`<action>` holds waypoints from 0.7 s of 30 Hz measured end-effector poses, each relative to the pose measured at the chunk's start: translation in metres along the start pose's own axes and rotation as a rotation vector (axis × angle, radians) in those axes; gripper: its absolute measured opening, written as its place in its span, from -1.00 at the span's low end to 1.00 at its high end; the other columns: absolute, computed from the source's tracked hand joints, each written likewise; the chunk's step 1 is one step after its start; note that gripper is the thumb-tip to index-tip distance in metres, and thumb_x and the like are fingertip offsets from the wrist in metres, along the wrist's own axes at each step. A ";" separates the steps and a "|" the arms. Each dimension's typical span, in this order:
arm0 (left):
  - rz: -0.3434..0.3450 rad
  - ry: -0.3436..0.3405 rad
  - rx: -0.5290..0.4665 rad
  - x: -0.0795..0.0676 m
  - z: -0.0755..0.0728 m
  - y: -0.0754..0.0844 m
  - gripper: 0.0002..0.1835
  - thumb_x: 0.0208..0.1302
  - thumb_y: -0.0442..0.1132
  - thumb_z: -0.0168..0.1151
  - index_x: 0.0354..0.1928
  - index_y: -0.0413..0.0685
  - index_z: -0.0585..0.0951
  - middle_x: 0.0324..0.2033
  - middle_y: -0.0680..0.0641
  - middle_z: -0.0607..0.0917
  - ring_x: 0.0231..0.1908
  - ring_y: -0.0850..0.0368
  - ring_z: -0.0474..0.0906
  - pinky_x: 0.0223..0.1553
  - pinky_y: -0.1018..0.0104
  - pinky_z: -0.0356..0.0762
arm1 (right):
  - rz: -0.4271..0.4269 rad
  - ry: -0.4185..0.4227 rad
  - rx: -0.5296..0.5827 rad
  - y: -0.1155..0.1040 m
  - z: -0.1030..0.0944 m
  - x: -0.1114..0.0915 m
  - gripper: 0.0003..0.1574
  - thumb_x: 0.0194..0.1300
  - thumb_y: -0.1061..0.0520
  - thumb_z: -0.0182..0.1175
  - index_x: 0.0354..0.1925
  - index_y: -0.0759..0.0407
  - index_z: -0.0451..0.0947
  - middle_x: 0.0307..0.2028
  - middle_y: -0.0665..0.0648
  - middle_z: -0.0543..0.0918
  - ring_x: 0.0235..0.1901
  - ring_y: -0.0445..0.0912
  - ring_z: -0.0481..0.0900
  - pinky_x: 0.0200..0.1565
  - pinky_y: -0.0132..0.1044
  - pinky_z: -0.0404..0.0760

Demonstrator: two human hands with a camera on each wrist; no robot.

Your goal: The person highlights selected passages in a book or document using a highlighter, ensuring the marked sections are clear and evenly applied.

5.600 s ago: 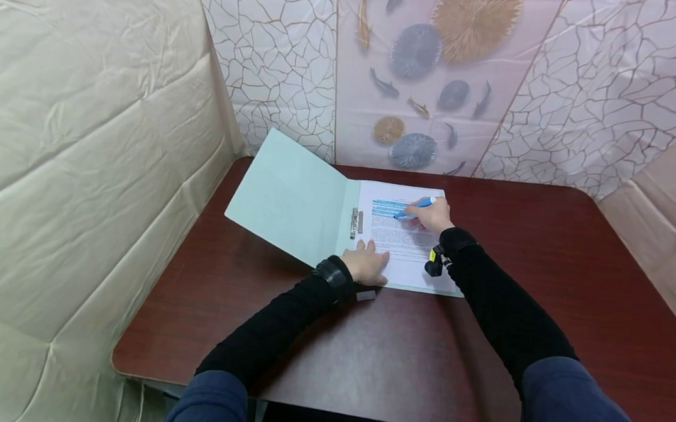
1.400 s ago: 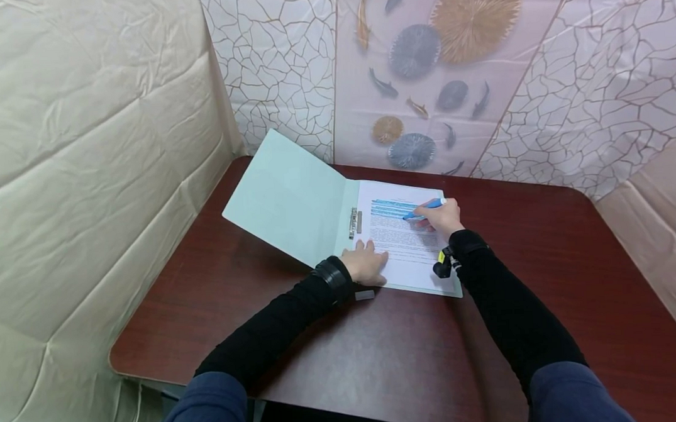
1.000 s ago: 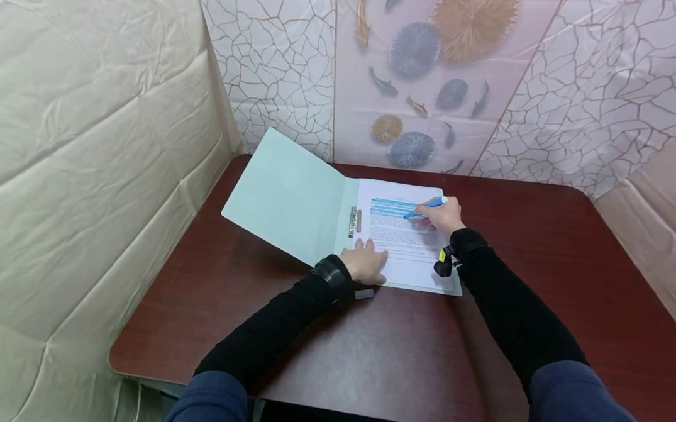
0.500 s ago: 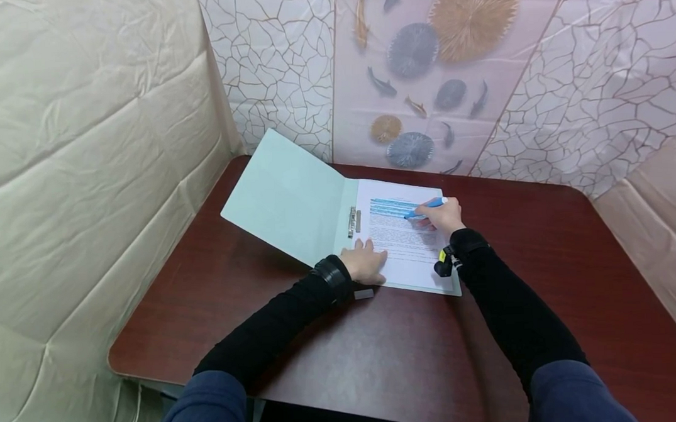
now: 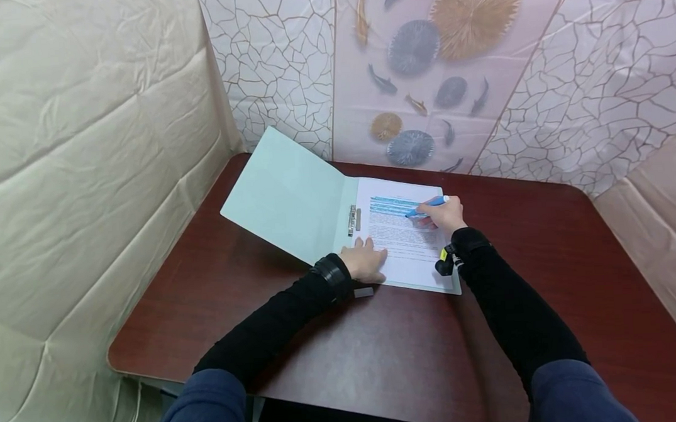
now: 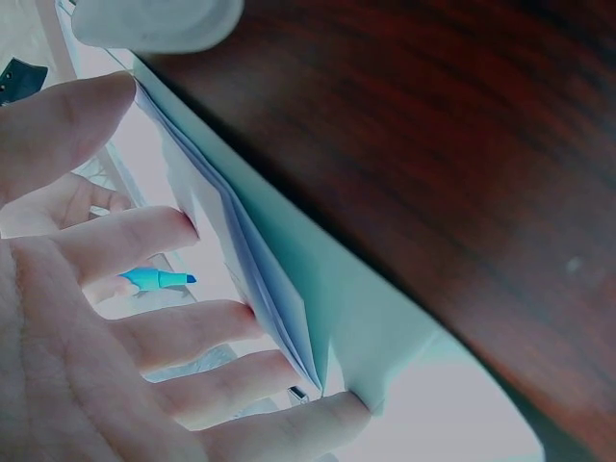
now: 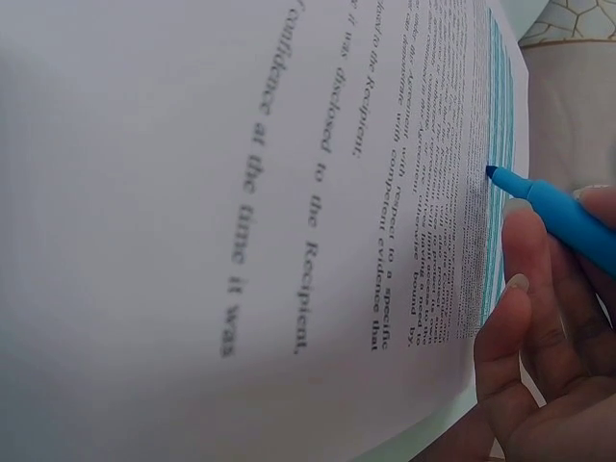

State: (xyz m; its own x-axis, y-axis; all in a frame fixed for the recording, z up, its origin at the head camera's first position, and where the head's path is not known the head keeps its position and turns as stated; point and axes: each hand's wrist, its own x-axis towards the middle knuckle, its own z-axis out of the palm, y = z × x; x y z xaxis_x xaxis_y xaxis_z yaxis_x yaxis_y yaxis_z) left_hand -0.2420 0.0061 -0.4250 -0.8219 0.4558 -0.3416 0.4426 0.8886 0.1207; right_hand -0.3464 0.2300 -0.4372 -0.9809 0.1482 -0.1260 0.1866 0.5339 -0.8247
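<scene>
A pale green folder [image 5: 292,194] lies spread on the table, its cover slanting up to the left. Printed paper [image 5: 408,268] lies in it by a metal clip [image 5: 352,220]; bright blue strokes [image 5: 391,205] cover its upper lines. My right hand [image 5: 444,215] pinches a blue highlighter [image 7: 563,214] between thumb and fingers, and the dark tip is right at the text just below the blue band. With fingers spread, my left hand [image 5: 363,261] rests on the lower left of the paper; its fingertips [image 6: 245,322] lie along the sheets' edge.
The dark reddish-brown table [image 5: 533,259] extends around the folder. A small grey block [image 5: 363,292] shows just below the left hand. A patterned backdrop [image 5: 413,107] stands behind the table, and a cream cloth [image 5: 93,184] hangs along the left side.
Since the oldest frame my right hand has shifted right and slightly down the page with the highlighter; lately it creeps a little rightward. The left hand and folder hold their place.
</scene>
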 end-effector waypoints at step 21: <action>-0.003 -0.001 -0.001 0.000 0.000 0.000 -0.28 0.34 0.11 0.11 0.48 0.16 0.18 0.48 -0.25 0.10 0.44 -0.21 0.06 0.29 -0.20 0.27 | 0.002 0.008 0.012 0.001 -0.001 0.001 -0.56 0.22 -0.01 0.29 -0.04 0.26 0.59 -0.32 0.21 0.78 -0.46 -0.16 0.74 -0.45 -0.34 0.61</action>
State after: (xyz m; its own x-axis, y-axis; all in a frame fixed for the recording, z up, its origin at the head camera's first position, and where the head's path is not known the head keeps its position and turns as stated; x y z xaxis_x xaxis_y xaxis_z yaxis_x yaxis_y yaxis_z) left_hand -0.2420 0.0061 -0.4251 -0.8231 0.4526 -0.3431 0.4393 0.8902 0.1205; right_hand -0.3473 0.2316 -0.4380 -0.9801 0.1560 -0.1229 0.1876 0.5236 -0.8311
